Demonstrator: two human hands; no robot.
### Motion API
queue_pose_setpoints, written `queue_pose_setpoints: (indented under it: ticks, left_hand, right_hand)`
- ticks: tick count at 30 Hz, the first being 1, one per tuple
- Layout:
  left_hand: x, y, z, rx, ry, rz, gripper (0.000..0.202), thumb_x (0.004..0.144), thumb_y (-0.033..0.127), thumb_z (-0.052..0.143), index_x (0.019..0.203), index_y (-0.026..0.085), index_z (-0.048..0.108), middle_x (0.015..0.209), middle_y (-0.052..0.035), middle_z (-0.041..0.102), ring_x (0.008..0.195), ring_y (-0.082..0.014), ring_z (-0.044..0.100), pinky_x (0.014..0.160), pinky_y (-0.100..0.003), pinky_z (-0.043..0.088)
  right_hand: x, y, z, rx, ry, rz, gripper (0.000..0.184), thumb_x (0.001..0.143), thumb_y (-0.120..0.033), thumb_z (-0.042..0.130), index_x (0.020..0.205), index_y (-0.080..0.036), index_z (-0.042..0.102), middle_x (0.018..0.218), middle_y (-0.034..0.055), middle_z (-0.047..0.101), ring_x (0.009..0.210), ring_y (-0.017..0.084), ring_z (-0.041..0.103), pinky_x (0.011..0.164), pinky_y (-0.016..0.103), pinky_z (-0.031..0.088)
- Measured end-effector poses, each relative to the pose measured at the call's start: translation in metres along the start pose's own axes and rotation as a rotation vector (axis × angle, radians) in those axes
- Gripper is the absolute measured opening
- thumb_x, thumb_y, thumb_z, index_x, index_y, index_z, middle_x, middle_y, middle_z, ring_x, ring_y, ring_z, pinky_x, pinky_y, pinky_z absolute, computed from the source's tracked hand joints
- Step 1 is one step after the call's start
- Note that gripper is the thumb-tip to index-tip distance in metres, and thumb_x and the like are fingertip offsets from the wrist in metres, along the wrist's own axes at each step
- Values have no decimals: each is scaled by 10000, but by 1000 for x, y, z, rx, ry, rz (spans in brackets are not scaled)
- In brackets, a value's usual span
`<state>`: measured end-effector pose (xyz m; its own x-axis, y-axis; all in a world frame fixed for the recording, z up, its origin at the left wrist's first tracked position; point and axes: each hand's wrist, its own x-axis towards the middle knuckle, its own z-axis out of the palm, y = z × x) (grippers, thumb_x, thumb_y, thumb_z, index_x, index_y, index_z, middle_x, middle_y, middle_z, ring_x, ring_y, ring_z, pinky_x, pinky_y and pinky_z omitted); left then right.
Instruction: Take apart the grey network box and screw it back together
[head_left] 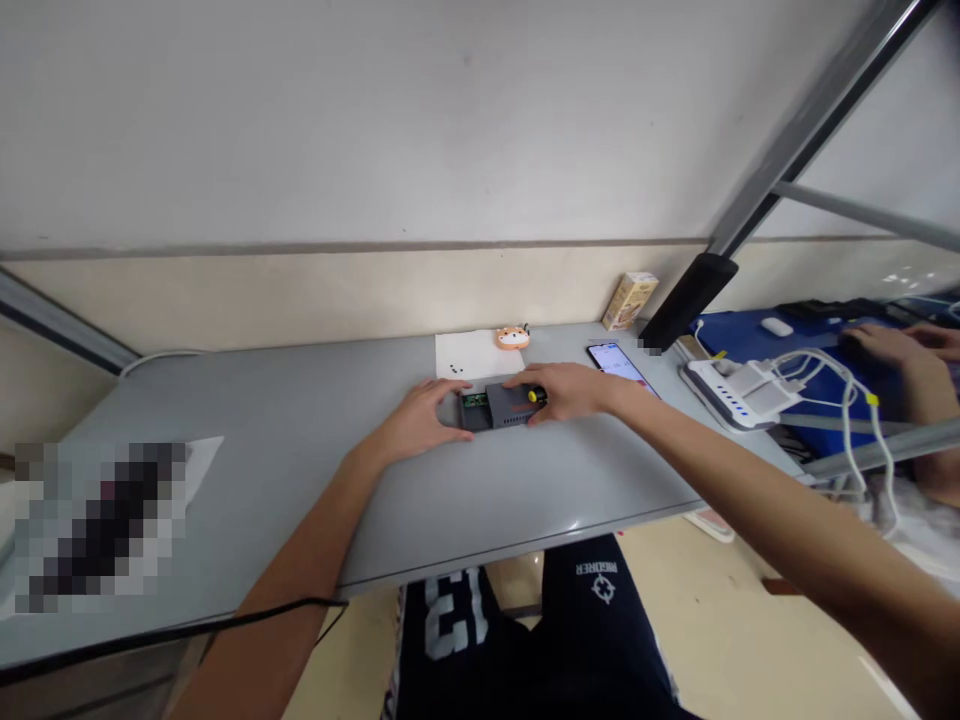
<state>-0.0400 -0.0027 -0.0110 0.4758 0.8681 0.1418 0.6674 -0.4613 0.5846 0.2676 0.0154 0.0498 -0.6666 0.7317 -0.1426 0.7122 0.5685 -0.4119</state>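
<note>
A dark grey electronics case [510, 404] lies on the grey table between my hands. Its cover sits shifted to the right, so a strip of green circuit board [475, 401] shows at the left end. My left hand [424, 420] grips that left end, thumb on the near side and fingers on the far side. Over the cover, my right hand [570, 390] holds the right part of the case. A small tool with a yellow and black end [535, 396], seemingly a screwdriver, is also tucked in my right hand; the rest of it is hidden.
Behind the case, white paper [469, 352] bears several tiny dark pieces and an orange-and-white animal-faced item [512, 338]. A phone [619, 365], a carton [630, 300] and a power strip [739, 392] with cables are to the right. Another person's hands [892, 345] are beyond the metal post.
</note>
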Motion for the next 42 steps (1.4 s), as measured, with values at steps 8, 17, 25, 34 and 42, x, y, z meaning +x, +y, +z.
queue_pose_setpoints:
  ticks: [8,17,25,34,42]
  left_hand:
    - [2,-5,12,127,42,9,1028,725,469,909,1596,336,380,1365,-82,667,1278,-335,583,1113,-500,436]
    - [0,7,9,82,49,116,607,860,387,802,1403,301,546,1429,-69,589,1341,-287,539,1158,-481,448]
    - [2,13,4,103,64,123,459,891,428,745,1289,263,587,1320,-79,654,1249,-287,592,1095,-470,493]
    - [4,6,3,85,82,112,345,985,361,590,1312,256,624,1301,-63,711,1222,-267,643,1086,-455,504]
    - [3,6,6,-40,123,-53,333,1067,381,427,1205,240,695,1163,-53,741,1092,-235,677,976,-406,539]
  right_hand:
    - [18,-21,25,-28,84,-26,730,819,-477,793,1495,-340,553,1389,92,653,1056,312,709,833,390,521]
    - [52,-36,24,972,1101,-27,535,1008,-684,369,1029,-265,702,995,76,722,910,227,687,728,354,528]
    - [68,10,62,1230,939,311,627,930,-783,435,849,-212,681,583,3,552,521,152,492,525,293,383]
    - [71,5,64,1086,797,227,561,935,-753,470,888,-233,674,636,-9,600,565,153,483,566,293,376]
    - [69,2,62,1088,764,247,532,964,-713,460,885,-231,670,644,-11,613,582,149,488,597,292,381]
